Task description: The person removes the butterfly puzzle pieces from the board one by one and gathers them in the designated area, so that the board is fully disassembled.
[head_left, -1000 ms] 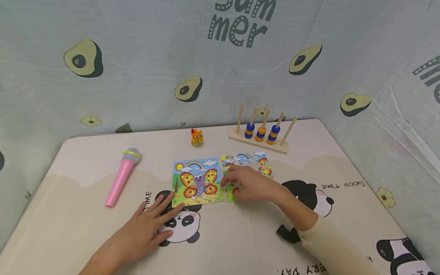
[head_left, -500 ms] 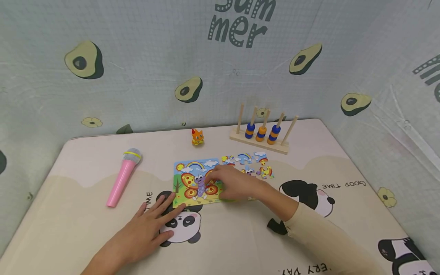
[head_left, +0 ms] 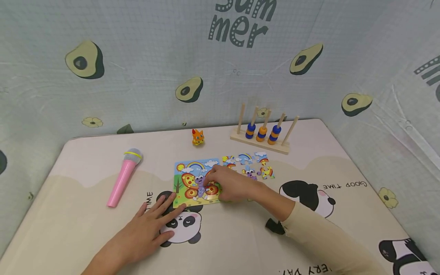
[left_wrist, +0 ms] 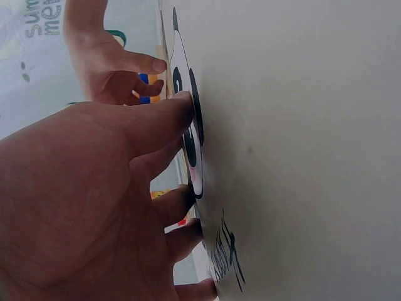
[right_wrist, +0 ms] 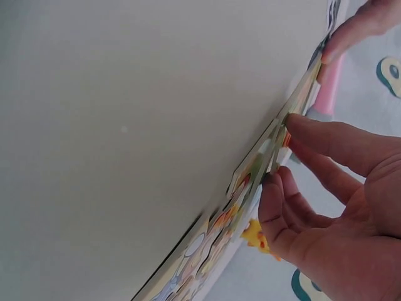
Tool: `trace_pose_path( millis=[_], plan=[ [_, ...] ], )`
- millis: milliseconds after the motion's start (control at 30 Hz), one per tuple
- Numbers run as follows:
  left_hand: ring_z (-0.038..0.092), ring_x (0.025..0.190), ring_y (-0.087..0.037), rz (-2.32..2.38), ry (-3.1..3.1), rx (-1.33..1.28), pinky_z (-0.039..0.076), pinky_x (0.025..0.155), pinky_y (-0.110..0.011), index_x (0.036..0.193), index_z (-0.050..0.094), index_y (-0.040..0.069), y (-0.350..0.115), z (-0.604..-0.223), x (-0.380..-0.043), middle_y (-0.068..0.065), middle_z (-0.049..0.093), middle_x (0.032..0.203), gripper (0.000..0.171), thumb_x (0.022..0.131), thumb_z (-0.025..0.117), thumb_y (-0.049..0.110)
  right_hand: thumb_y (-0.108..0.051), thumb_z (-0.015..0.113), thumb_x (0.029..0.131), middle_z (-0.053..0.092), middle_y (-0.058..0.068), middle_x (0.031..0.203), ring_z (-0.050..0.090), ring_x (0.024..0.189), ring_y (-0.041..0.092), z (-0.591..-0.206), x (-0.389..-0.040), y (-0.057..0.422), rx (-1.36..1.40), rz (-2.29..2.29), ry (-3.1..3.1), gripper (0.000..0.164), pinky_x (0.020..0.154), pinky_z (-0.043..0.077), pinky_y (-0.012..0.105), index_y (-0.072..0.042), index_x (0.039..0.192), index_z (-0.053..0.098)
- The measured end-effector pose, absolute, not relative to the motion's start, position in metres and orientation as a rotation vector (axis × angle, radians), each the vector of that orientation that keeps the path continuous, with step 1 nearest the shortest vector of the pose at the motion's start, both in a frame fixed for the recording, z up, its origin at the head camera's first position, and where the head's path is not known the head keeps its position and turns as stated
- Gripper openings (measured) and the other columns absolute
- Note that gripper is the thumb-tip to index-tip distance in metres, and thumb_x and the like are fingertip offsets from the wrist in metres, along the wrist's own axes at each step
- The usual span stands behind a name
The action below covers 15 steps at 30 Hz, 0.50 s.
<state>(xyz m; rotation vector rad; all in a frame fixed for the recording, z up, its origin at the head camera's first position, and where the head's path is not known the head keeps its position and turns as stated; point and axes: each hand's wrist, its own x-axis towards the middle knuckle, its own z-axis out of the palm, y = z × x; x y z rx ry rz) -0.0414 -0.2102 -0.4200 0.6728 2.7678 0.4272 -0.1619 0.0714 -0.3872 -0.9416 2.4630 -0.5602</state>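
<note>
A square butterfly puzzle board lies flat on the table. My left hand rests palm down with fingers spread, its fingertips at the board's lower left corner. Over the right part of the board is my right hand, its thumb and fingers pinching a thin puzzle piece that is mostly hidden in the head view. Several loose puzzle pieces with a matching picture lie just right of the board, some of them covered by the right hand.
A pink toy microphone lies to the left. At the back stand a small orange animal figure and a wooden bead rack with blue and orange rings. A printed curtain hangs behind the table.
My right hand has moved left from the loose pieces onto the right part of the board, uncovering more pieces behind it, and now stays nearly still. The left hand has not moved.
</note>
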Motion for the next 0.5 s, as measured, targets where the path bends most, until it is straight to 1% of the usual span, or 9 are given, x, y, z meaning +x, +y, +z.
trace_pose_path(
  millis=[167,300,400,500],
  plan=[
    [0.029,0.157,-0.043,0.440,2.750,0.664,0.024,0.116,-0.078,0.160,0.040,0.040,-0.2096,-0.4190,-0.0414,-0.005,0.024,0.174,0.066,0.100,0.065,0.049,0.009,0.075,0.080,0.058,0.003,0.132,0.055,0.113,0.018,-0.3880,-0.1614,0.0706,-0.957,-0.572,2.469,0.053,0.098,0.051,0.033,-0.018,0.126,0.074],
    [0.028,0.157,-0.042,0.444,2.748,0.650,0.023,0.117,-0.078,0.160,0.039,0.040,-0.2096,-0.4193,-0.0416,-0.004,0.024,0.174,0.067,0.099,0.065,0.048,0.009,0.076,0.079,0.058,0.002,0.128,0.054,0.108,0.016,-0.3881,-0.1613,0.0706,-0.958,-0.576,2.474,0.053,0.091,0.050,0.029,-0.018,0.125,0.075],
    [0.029,0.157,-0.042,0.435,2.759,0.658,0.024,0.116,-0.078,0.160,0.039,0.040,-0.2100,-0.4203,-0.0414,-0.004,0.024,0.174,0.067,0.099,0.066,0.046,0.007,0.078,0.079,0.057,0.001,0.127,0.053,0.108,0.015,-0.3874,-0.1612,0.0707,-0.952,-0.576,2.479,0.052,0.091,0.050,0.028,-0.018,0.125,0.075],
    [0.029,0.157,-0.042,0.429,2.767,0.662,0.024,0.116,-0.078,0.161,0.039,0.040,-0.2098,-0.4206,-0.0412,-0.004,0.024,0.174,0.068,0.099,0.067,0.045,0.004,0.080,0.080,0.057,0.001,0.127,0.054,0.111,0.015,-0.3871,-0.1611,0.0709,-0.946,-0.568,2.482,0.052,0.094,0.051,0.029,-0.019,0.125,0.075]
  ],
)
